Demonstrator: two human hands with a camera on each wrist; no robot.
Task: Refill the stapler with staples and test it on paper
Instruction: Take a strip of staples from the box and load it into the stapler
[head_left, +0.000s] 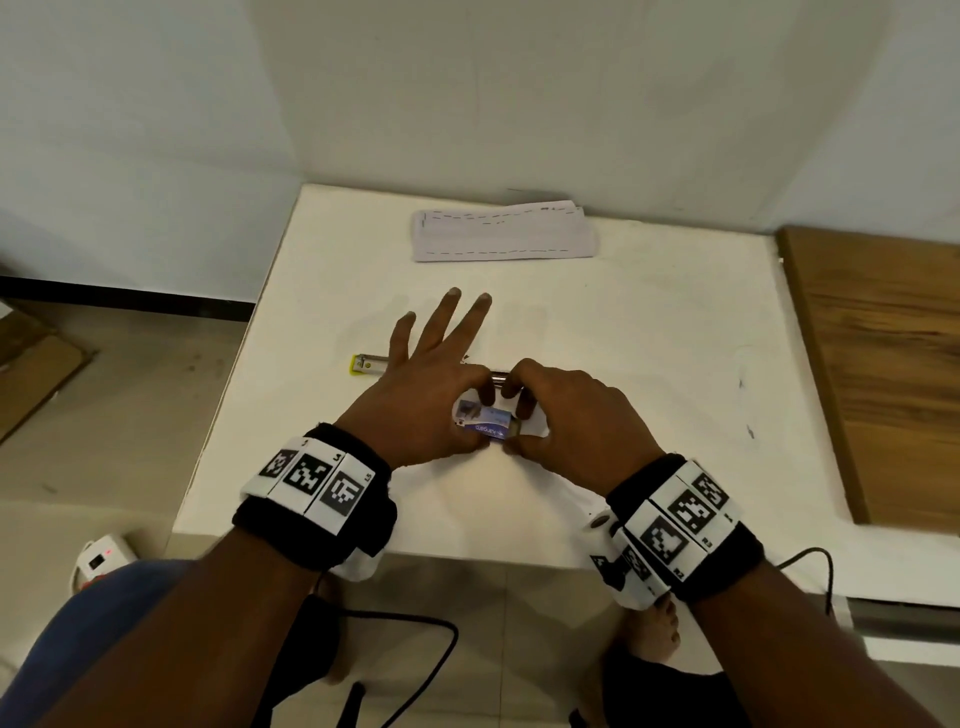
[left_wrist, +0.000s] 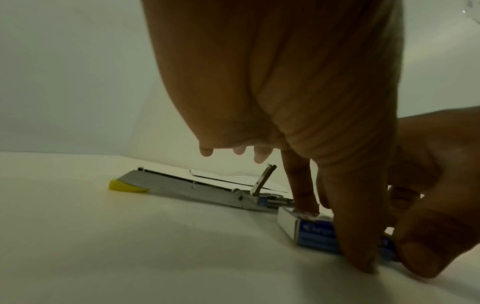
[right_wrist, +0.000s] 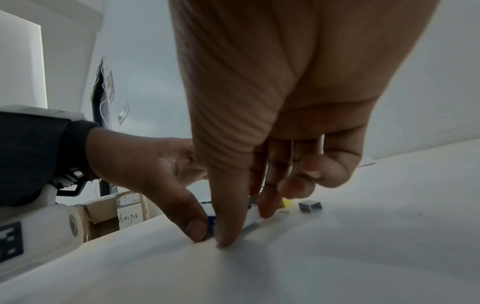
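Observation:
A small blue-and-white staple box (head_left: 491, 417) lies on the white table (head_left: 649, 338) near its front. My left hand (head_left: 470, 421) pinches the box's left part between thumb and index finger, with the other three fingers spread straight. My right hand (head_left: 522, 418) pinches the right end of the box (right_wrist: 250, 218) between thumb and fingers. The box (left_wrist: 306, 228) rests flat on the table under both hands. Just behind it the metal stapler (left_wrist: 194, 185) lies swung open, its yellow end (head_left: 363, 365) pointing left. The stack of paper (head_left: 504, 231) sits at the table's back edge.
A short loose strip of staples (right_wrist: 310, 205) lies on the table just beyond my right fingers. A wooden board (head_left: 883, 364) adjoins the table on the right. On the floor to the left are cardboard and a white power strip (head_left: 101, 558). Black cables (head_left: 415, 623) run below the front edge.

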